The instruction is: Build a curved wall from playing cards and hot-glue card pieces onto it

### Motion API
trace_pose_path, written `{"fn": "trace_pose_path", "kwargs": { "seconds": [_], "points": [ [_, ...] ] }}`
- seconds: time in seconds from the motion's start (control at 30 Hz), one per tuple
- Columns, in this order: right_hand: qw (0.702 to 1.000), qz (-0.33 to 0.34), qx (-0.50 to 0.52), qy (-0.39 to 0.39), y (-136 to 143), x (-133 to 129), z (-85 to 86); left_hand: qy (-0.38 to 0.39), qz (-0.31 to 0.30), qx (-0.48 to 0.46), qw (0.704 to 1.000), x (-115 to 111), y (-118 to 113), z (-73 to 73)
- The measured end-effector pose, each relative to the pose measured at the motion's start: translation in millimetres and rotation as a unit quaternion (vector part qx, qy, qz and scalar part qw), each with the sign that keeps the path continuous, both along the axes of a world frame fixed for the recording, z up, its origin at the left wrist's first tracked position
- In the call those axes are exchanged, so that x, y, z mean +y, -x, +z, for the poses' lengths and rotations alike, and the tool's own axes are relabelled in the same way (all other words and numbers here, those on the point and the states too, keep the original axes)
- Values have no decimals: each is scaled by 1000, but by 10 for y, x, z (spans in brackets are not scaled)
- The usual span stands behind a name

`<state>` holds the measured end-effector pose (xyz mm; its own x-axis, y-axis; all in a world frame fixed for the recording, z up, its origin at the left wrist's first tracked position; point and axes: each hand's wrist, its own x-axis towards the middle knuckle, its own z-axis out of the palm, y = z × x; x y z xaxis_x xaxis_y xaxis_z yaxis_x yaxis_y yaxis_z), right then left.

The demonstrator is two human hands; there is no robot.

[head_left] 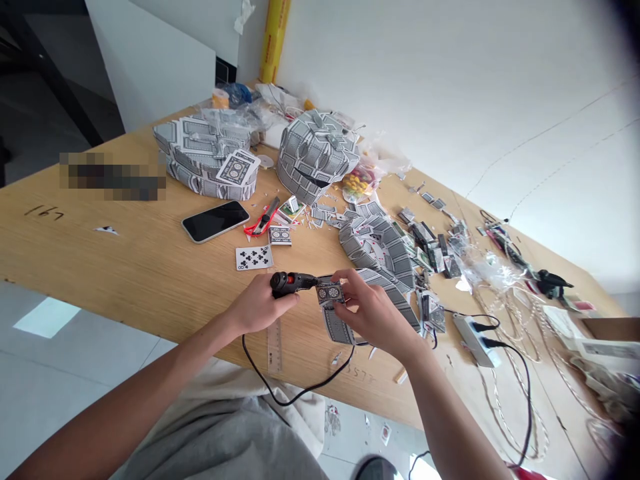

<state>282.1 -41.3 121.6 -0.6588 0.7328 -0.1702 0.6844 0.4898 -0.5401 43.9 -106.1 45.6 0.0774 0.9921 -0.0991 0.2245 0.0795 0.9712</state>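
Observation:
My left hand [261, 303] is wrapped round a black hot glue gun [293, 283], whose nozzle points right and meets the edge of a small patterned playing-card piece [330, 292]. That piece is pinched between the thumb and fingers of my right hand [375, 313]. Just below and behind it is a curved strip of grey-backed cards [339, 327], partly hidden by my right hand; I cannot tell if they touch. An open bowl-like form made of cards [377, 247] sits beyond. An eight of clubs [253, 258] lies flat near my left hand, and a clear ruler [275, 347] is below it.
A phone [215, 221], a red-and-grey utility knife [263, 219] and two card-built shapes, a low box [205, 160] and a rounded one [317, 153], stand farther back. Card scraps [325, 215] litter the middle. A white power strip [477, 340] with black cables is at right.

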Motion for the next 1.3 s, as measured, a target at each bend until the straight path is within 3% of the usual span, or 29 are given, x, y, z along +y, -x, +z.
{"fn": "trace_pose_path", "kwargs": {
  "seconds": [0.3,0.5,0.77,1.3],
  "points": [
    [1000,-5,-18,-15,-3,24,-31,-7,8,33,999,15,77,-59],
    [999,-4,-31,-27,-31,75,-39,-27,21,38,999,-51,114,-7],
    [999,0,-27,-32,-19,167,4,-90,-33,58,994,-323,-116,54],
    [1000,-3,-8,-4,-29,159,-13,-97,-27,109,989,-270,-300,-21]
  ]
}}
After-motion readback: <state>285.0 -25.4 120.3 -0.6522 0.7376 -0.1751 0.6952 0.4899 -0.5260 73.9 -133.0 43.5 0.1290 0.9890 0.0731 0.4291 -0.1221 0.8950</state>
